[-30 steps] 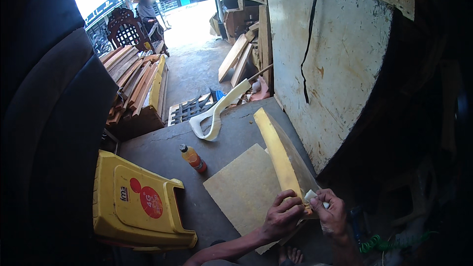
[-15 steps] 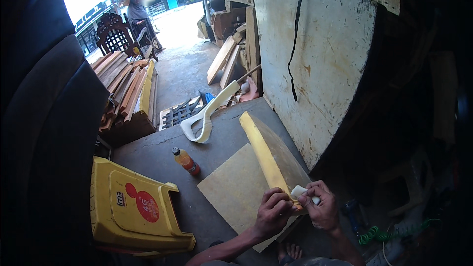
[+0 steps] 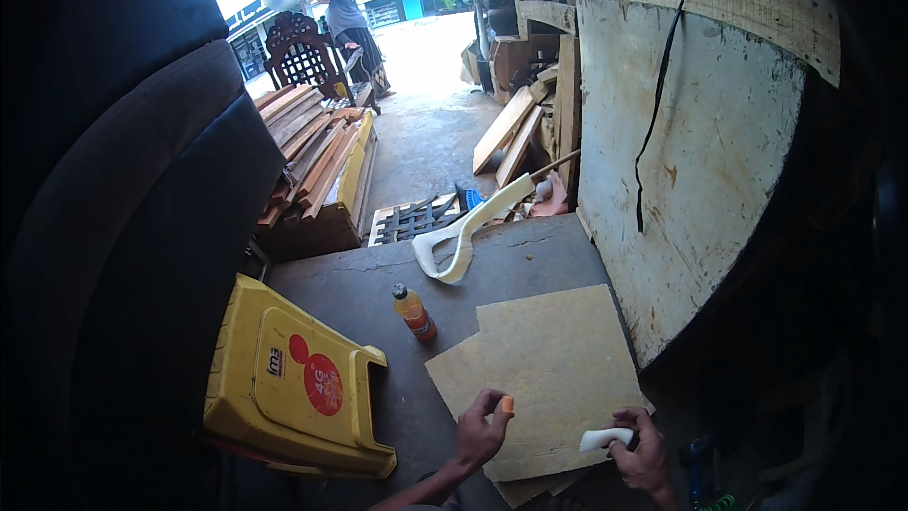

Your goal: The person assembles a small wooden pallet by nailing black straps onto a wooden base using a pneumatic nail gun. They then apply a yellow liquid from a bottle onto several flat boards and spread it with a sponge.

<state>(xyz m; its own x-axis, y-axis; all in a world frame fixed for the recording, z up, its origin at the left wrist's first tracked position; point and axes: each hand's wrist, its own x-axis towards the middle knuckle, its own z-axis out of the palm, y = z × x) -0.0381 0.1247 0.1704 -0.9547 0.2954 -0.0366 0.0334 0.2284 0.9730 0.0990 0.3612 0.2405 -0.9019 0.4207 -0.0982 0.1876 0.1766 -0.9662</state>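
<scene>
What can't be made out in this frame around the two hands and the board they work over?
- Left hand: a small orange thing sits at a fingertip; too small to identify.
- Right hand: holds a small white piece; fingers cover its end, material unclear.
- Flat board: its near edge is hidden behind both hands.
- Right side, head view: deep shadow hides whatever is there.
- Forearms: cut off by the lower edge.

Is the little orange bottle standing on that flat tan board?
Apart. The head view shows bare grey floor between the orange bottle and the tan board.
</scene>
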